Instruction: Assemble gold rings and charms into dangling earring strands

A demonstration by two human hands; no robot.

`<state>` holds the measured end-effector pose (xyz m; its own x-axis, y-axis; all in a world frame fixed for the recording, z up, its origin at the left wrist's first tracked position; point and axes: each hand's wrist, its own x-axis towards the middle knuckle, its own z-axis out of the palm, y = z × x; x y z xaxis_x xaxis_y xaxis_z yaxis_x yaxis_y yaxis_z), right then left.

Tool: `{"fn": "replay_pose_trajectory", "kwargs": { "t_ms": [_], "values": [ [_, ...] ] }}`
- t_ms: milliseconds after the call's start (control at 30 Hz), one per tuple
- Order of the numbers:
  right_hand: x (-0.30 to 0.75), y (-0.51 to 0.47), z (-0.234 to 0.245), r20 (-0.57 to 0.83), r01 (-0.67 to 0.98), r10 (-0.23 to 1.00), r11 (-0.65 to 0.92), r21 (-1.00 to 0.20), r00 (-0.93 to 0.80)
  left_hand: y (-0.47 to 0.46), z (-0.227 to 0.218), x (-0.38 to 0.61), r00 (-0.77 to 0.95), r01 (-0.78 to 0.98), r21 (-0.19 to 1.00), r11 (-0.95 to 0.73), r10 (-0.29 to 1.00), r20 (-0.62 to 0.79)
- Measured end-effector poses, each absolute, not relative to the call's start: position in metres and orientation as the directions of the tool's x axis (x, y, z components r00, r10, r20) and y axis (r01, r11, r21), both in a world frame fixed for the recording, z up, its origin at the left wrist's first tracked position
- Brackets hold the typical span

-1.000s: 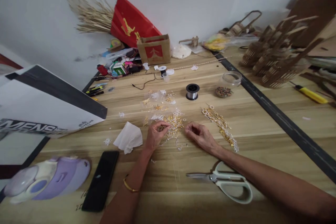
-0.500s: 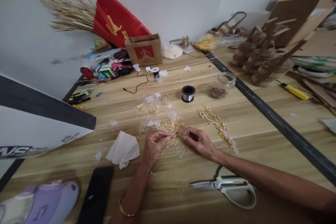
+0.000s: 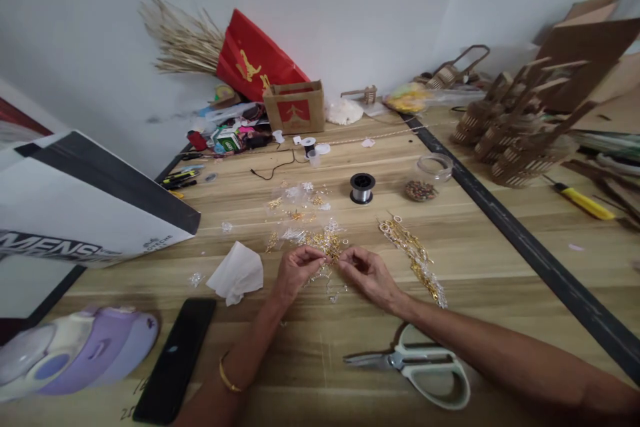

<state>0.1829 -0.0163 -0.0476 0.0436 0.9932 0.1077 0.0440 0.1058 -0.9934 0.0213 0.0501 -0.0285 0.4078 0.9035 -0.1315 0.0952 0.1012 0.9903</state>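
Observation:
My left hand (image 3: 295, 270) and my right hand (image 3: 367, 271) rest on the wooden table (image 3: 320, 360), fingertips pinched and almost meeting at the near edge of a pile of small gold and silver jewellery parts (image 3: 327, 242). Each pinch seems to hold a tiny piece, too small to name. A row of finished gold chains with rings (image 3: 413, 255) lies just right of my right hand. A spool of clear thread (image 3: 362, 187) and a glass jar of dark beads (image 3: 425, 180) stand beyond the pile.
Scissors (image 3: 420, 363) lie under my right forearm. A white tissue (image 3: 236, 273), black phone (image 3: 175, 357) and purple device (image 3: 75, 357) sit left. A large white box (image 3: 80, 207) is at far left. Paper bags (image 3: 294, 105), clutter and wooden models (image 3: 520, 127) line the back.
My right hand has slid left, so its fingertips now nearly meet the left hand's at the pile. The camera view has shifted slightly.

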Motion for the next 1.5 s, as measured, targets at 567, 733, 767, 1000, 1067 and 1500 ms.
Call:
{"fn": "replay_pose_trajectory", "kwargs": {
  "t_ms": [567, 733, 767, 1000, 1067, 1500],
  "values": [
    [0.187, -0.015, -0.056, 0.141, 0.043, 0.990, 0.141, -0.989, 0.000, 0.035, -0.042, 0.028, 0.360, -0.099, 0.967, 0.237, 0.914, -0.187],
    [0.187, -0.016, -0.056, 0.158, 0.048, 0.987, 0.158, -0.986, -0.004, 0.034, -0.043, 0.029, 0.344, -0.098, 0.962, 0.255, 0.916, -0.207],
    [0.187, -0.016, -0.055, 0.164, 0.050, 0.986, 0.164, -0.985, -0.007, 0.034, -0.043, 0.029, 0.343, -0.095, 0.962, 0.257, 0.916, -0.211],
    [0.186, -0.018, -0.050, 0.181, 0.088, 0.983, 0.182, -0.979, -0.017, 0.033, -0.041, 0.025, 0.343, -0.073, 0.979, 0.193, 0.926, -0.157],
    [0.186, -0.018, -0.049, 0.191, 0.098, 0.981, 0.192, -0.976, -0.017, 0.033, -0.041, 0.024, 0.340, -0.079, 0.984, 0.157, 0.933, -0.121],
    [0.186, -0.019, -0.050, 0.188, 0.112, 0.981, 0.192, -0.975, -0.041, 0.036, -0.041, 0.021, 0.368, -0.037, 0.982, 0.184, 0.916, -0.158]
  ]
}}
